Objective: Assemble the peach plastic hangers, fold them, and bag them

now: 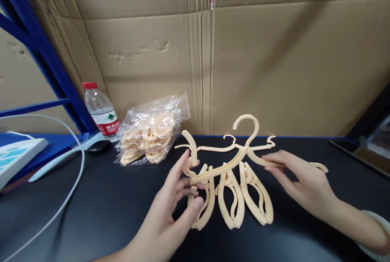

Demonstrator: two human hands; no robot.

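A cream plastic folding hanger (224, 168) is held unfolded above the table, hook upward. My left hand (173, 205) has its fingers curled about the hanger's left end, where an upright curved piece stands; its thumb is apart from the hanger. The hanger's right arm is pinched between the thumb and fingers of my right hand (300, 180). Below it lie three folded hangers: a left one (209, 209), partly hidden by my left hand, a middle one (223, 209) and a right one (268, 207). Behind, another unfolded hanger (215, 148) lies on the table.
A clear plastic bag (152, 132) of folded hangers stands at the back left, beside a red-capped water bottle (102, 109) and a dark mouse-like object (99, 146). A white cable (83, 160) loops at left. A dark flat device (362, 156) lies at right. Cardboard (274, 59) walls the back.
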